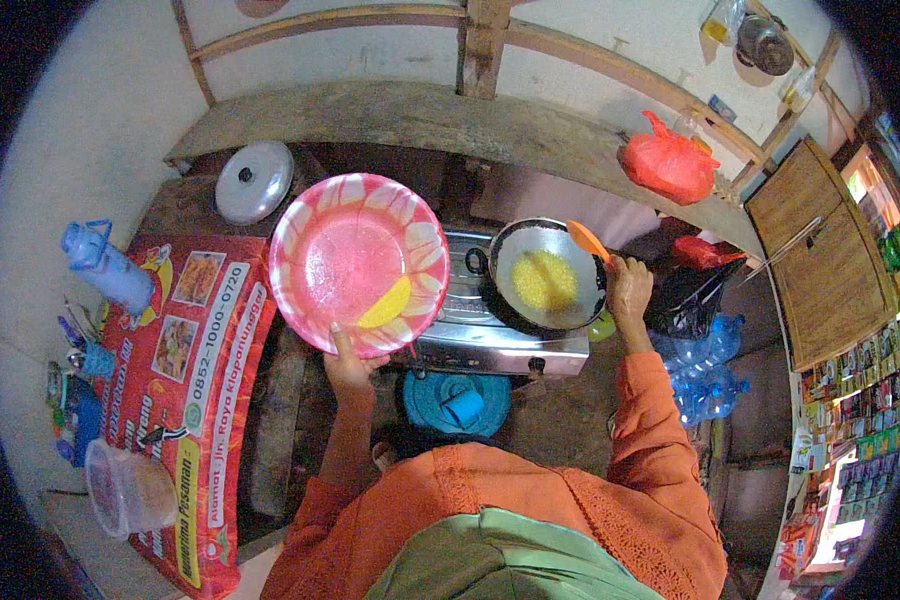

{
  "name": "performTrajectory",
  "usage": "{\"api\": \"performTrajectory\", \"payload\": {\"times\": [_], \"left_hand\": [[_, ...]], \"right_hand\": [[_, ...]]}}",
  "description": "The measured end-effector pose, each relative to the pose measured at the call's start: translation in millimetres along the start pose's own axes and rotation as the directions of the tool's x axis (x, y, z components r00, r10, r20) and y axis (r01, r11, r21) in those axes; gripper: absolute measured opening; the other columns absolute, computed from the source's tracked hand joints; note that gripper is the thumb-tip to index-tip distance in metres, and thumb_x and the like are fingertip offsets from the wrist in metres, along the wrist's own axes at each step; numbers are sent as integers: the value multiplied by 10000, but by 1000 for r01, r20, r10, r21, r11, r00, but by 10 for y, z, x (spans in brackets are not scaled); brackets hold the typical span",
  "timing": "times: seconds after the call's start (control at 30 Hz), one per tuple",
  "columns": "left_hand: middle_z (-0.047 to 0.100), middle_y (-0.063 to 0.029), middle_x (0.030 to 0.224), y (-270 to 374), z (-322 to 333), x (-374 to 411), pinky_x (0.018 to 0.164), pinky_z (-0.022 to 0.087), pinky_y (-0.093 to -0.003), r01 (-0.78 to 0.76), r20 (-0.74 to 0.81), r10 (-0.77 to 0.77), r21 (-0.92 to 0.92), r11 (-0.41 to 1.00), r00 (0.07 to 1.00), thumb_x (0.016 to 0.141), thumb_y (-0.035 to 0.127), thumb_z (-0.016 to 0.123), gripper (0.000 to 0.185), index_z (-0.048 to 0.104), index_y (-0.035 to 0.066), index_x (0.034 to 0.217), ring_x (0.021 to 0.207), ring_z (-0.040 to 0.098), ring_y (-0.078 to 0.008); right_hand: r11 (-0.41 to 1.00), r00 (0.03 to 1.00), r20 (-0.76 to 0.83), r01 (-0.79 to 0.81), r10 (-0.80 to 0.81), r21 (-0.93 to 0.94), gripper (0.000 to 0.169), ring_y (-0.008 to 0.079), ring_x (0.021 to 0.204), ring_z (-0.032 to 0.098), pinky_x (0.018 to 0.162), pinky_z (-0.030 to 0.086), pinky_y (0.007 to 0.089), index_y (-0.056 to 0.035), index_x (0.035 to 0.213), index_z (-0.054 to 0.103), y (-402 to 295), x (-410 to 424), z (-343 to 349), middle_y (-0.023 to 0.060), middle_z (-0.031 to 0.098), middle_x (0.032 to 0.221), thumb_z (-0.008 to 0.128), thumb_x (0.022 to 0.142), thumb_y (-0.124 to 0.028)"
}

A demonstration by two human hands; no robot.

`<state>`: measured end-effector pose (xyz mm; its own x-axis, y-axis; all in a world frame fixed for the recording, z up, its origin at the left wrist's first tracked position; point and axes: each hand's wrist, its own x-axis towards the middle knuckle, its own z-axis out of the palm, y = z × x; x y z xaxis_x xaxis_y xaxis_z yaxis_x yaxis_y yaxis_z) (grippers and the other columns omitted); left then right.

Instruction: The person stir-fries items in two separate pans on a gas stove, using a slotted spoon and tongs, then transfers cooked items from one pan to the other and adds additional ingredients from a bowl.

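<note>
My left hand (351,369) holds a pink plastic basin (330,255) with a white petal pattern by its near rim, thumb on the inside. A flat yellow half-round piece (387,304) lies in the basin, against its lower right side; I cannot tell what it is. In my right hand (631,289) is an orange spatula (586,240), slanting over the right rim of a wok (510,247). Bubbling yellow food or oil (544,279) covers the wok's bottom. The wok stands on the right side of a steel gas stove (487,352), and the basin hides the stove's left part.
An aluminium lid (255,182) is behind the basin. Left, a red printed banner (232,420) covers a surface with a blue bottle (112,270) and a plastic tub (131,487). A blue bucket (418,412) sits below the stove. Several water bottles (701,367) stand right.
</note>
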<state>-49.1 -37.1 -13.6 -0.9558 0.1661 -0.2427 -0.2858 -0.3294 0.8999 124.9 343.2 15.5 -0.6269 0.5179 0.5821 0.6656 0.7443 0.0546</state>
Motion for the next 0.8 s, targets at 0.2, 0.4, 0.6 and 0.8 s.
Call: {"api": "performTrajectory", "payload": {"times": [0.2,0.4,0.6,0.8], "left_hand": [[521,-145,906,21,134,-125,429,509,-260,-33,5,33,2,999,999,850,379,370,482,358,-30,1105,668,578,-202],[526,-147,922,4,222,-173,437,509,-262,47,40,-48,32,998,998,843,390,384,497,357,-28,1108,677,580,-201],[528,-151,934,-25,337,-251,457,511,-284,18,127,-19,7,1000,992,853,376,366,475,354,-21,1113,697,584,-216],[529,-144,908,-17,542,-437,434,503,-279,19,145,-27,54,998,989,855,351,374,447,355,-14,1112,665,583,-209]], "right_hand": [[972,973,60,-226,222,64,183,284,710,547,619,429,397,-99,803,588,124,-167,248,100,563,722,519,754,-261],[702,802,379,-591,461,398,265,211,575,522,524,393,316,-65,737,604,405,-274,500,80,529,587,493,784,-301],[216,716,626,-694,310,687,251,21,482,334,440,251,184,-73,637,542,211,9,-193,-56,383,511,494,808,-250],[542,978,204,-147,-46,828,217,133,616,490,569,385,256,-29,905,596,-593,75,-841,10,510,632,543,771,-191]]}}
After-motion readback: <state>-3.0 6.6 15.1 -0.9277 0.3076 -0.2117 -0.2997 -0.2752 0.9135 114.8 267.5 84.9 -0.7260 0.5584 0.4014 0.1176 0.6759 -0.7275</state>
